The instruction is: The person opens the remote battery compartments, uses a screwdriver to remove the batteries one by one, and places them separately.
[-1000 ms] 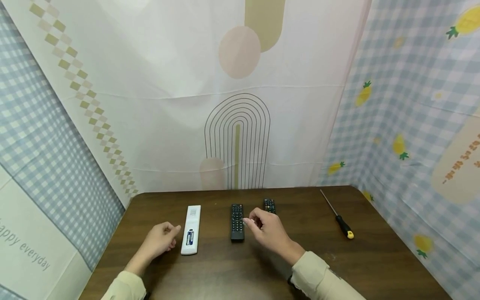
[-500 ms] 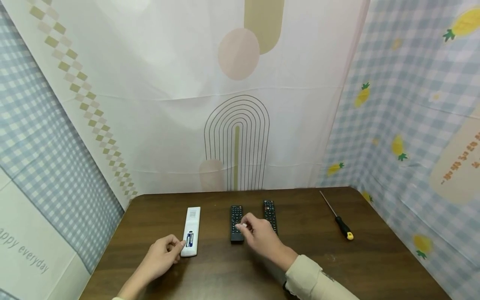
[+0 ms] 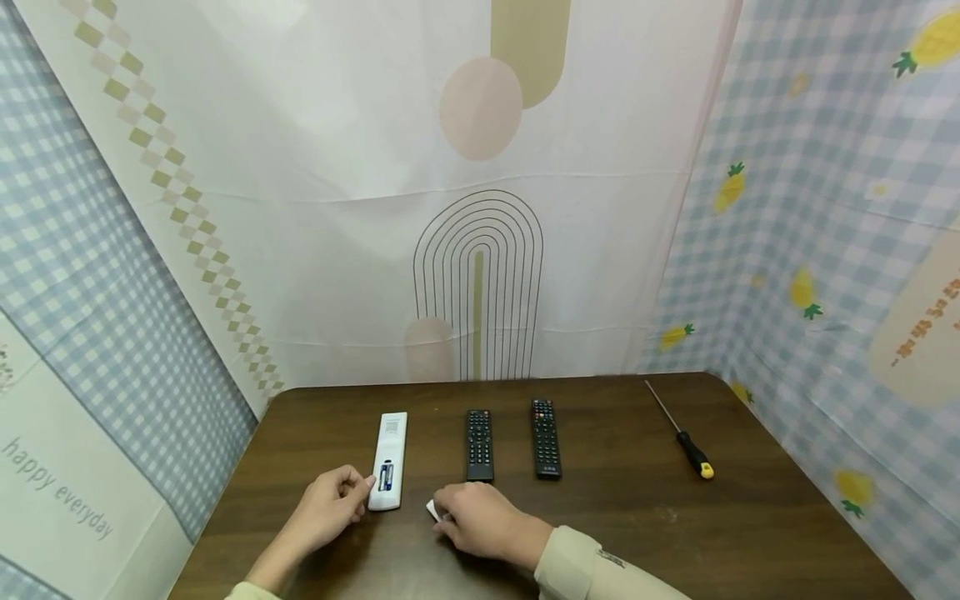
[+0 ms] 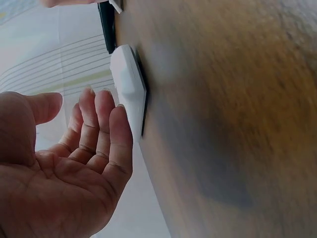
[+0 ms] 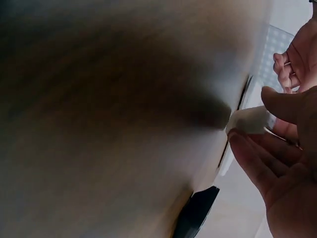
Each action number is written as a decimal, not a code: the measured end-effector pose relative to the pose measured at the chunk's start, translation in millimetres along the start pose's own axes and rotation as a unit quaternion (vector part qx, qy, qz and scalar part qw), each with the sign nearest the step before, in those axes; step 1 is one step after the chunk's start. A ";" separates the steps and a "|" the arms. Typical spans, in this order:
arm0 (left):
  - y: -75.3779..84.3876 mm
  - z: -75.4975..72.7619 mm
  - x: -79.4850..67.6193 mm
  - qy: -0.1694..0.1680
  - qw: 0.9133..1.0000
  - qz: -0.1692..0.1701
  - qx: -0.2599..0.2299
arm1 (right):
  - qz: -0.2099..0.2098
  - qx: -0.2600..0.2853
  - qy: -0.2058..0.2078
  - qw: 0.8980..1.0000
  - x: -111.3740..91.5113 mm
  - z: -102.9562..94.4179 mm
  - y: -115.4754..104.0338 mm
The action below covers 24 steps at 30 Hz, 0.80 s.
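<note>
A long white remote control (image 3: 391, 446) lies back side up on the brown table, its battery compartment uncovered and two blue batteries (image 3: 386, 477) inside. My left hand (image 3: 326, 504) is at its lower left edge, fingers loosely bent; the left wrist view shows the fingertips right beside the white remote's side (image 4: 130, 82), with the thumb apart. To the right of that remote, low over the table, my right hand (image 3: 480, 518) pinches a small white battery cover (image 5: 247, 120) between thumb and fingers. Only one corner of the cover shows in the head view.
Two black remotes lie buttons up, one in the middle (image 3: 480, 446) just beyond my right hand and one further right (image 3: 547, 442). A screwdriver (image 3: 692, 452) with a black and yellow handle lies at the right. A patterned cloth wall (image 3: 337, 275) rises behind the table.
My right hand has come down and left from over the black remotes with the battery cover, uncovering both. My left hand has moved right, up to the white remote's edge.
</note>
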<state>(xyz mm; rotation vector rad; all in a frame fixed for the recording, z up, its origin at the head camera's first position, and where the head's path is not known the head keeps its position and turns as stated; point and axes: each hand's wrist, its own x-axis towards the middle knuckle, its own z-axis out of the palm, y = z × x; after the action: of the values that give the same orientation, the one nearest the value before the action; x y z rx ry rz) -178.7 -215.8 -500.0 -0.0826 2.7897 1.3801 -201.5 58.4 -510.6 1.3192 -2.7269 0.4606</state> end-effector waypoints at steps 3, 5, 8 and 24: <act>-0.3 -1.0 -1.0 -0.001 1.000 -0.005 -0.005 | -0.001 -0.009 -0.022 1.000 4.1 3.9 -2.0; -0.4 -1.7 -1.8 -0.002 1.000 -0.012 -0.007 | -0.006 -0.021 -0.033 0.999 6.6 5.9 -2.7; -1.1 -2.6 -2.4 -0.004 1.000 -0.020 -0.010 | -0.014 -0.037 -0.046 0.998 9.4 8.5 -3.1; -6.8 -2.6 -1.6 -0.029 0.999 0.000 -0.023 | 0.011 -0.020 -0.084 0.996 17.3 8.1 -2.3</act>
<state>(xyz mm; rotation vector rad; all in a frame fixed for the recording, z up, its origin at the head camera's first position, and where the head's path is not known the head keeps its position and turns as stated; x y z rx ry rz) -176.6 -222.0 -503.6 -0.0417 2.7115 1.4242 -210.1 41.6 -514.4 1.3791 -2.8719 0.3085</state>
